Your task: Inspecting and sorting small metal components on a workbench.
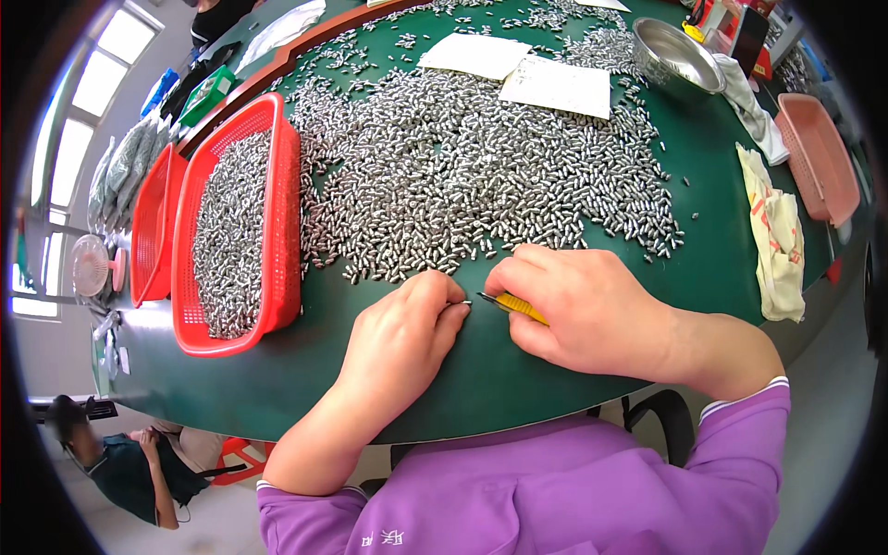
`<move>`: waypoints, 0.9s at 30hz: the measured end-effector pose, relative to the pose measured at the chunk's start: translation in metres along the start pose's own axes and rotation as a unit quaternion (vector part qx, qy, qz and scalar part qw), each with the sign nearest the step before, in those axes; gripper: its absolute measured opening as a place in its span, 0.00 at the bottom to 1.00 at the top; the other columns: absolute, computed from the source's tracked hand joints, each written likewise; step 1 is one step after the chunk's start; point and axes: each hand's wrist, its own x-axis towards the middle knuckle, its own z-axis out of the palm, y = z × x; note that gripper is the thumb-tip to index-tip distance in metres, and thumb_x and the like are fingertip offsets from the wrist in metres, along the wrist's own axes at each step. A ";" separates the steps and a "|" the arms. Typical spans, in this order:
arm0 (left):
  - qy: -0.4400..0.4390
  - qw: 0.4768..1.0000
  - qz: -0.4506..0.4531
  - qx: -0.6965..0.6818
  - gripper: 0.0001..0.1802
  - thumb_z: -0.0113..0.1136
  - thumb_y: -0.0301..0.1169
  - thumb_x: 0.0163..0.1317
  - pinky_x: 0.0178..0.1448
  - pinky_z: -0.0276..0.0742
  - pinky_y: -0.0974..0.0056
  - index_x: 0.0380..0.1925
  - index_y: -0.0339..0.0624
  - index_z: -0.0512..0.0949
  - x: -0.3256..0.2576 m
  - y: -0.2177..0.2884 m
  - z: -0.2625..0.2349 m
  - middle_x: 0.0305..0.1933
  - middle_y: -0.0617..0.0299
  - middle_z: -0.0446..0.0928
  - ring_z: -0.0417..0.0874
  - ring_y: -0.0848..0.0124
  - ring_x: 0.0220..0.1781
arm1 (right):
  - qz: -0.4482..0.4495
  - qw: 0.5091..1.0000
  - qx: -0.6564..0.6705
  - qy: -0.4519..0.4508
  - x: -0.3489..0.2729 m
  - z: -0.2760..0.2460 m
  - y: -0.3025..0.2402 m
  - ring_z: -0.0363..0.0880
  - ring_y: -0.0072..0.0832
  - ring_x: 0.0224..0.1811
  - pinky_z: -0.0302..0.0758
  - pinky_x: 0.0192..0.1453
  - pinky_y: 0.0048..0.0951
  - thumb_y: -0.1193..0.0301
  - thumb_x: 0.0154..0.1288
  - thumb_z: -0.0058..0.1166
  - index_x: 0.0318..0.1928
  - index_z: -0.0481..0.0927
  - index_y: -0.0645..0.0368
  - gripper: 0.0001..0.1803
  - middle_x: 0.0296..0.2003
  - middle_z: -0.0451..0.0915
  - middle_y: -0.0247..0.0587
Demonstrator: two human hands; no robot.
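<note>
Right now I see the left hand [407, 324] pinching one small metal piece [460, 303] between thumb and fingertips, low over the green bench [518, 370] at its near edge. The right hand [583, 310] is closed around a yellow-handled tool [514, 306], whose dark tip points at that piece and nearly touches it. I judge the piece to be light, hard and smooth, so likely slippery; its ends look like the best place to grip it, which leaves the middle free for the tool. Just beyond both hands lies the big heap of silvery pieces [481, 176], close to the knuckles. A red basket [277, 231] holding more of them sits to the left.
</note>
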 end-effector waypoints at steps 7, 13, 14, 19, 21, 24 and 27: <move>0.001 1.000 0.002 0.011 0.09 0.62 0.29 0.64 0.35 0.76 0.53 0.33 0.39 0.71 0.000 0.001 0.002 0.30 0.54 0.78 0.81 0.53 0.31 | -0.002 1.000 0.021 0.012 -0.002 0.004 0.001 0.81 0.39 0.32 0.79 0.34 0.39 0.73 0.56 0.56 0.38 0.74 0.59 0.09 0.33 0.75 0.42; 0.009 1.000 -0.001 0.014 0.10 0.63 0.29 0.63 0.33 0.75 0.53 0.32 0.39 0.70 0.000 0.001 0.003 0.30 0.53 0.78 0.81 0.52 0.30 | 0.013 0.999 0.037 0.004 -0.002 0.007 0.001 0.82 0.41 0.32 0.79 0.34 0.41 0.73 0.57 0.55 0.38 0.74 0.60 0.09 0.33 0.76 0.43; 0.008 1.000 -0.008 0.009 0.10 0.63 0.29 0.63 0.33 0.75 0.53 0.31 0.39 0.70 0.000 0.002 0.003 0.29 0.53 0.78 0.81 0.53 0.30 | 0.032 0.998 0.046 -0.008 -0.002 0.006 0.000 0.81 0.41 0.34 0.79 0.35 0.41 0.73 0.57 0.55 0.40 0.75 0.59 0.09 0.34 0.77 0.42; 0.010 1.000 -0.013 0.011 0.10 0.63 0.29 0.63 0.33 0.75 0.53 0.31 0.39 0.71 -0.001 0.002 0.003 0.29 0.54 0.78 0.81 0.53 0.29 | 0.054 0.997 0.059 -0.020 -0.001 0.007 -0.001 0.81 0.41 0.35 0.78 0.37 0.40 0.73 0.57 0.55 0.41 0.76 0.59 0.10 0.35 0.78 0.42; 0.010 1.000 -0.013 0.010 0.10 0.63 0.29 0.63 0.32 0.75 0.53 0.31 0.39 0.71 0.000 0.002 0.003 0.29 0.54 0.78 0.81 0.54 0.29 | 0.055 0.996 0.068 -0.016 -0.001 0.007 -0.002 0.81 0.42 0.35 0.79 0.37 0.40 0.73 0.57 0.55 0.41 0.76 0.59 0.10 0.35 0.78 0.42; 0.017 1.000 -0.013 0.014 0.10 0.63 0.29 0.63 0.32 0.75 0.53 0.31 0.39 0.71 -0.001 0.002 0.004 0.28 0.54 0.78 0.81 0.54 0.29 | 0.064 0.995 0.067 -0.023 -0.001 0.006 -0.003 0.81 0.42 0.35 0.78 0.37 0.41 0.73 0.57 0.55 0.40 0.76 0.60 0.10 0.35 0.78 0.43; 0.019 0.999 -0.016 0.020 0.10 0.63 0.30 0.62 0.32 0.75 0.53 0.31 0.40 0.71 -0.001 0.003 0.005 0.28 0.55 0.78 0.81 0.54 0.28 | 0.043 0.997 0.061 -0.015 -0.001 0.006 -0.003 0.82 0.44 0.32 0.80 0.35 0.43 0.72 0.58 0.54 0.39 0.74 0.61 0.09 0.34 0.78 0.45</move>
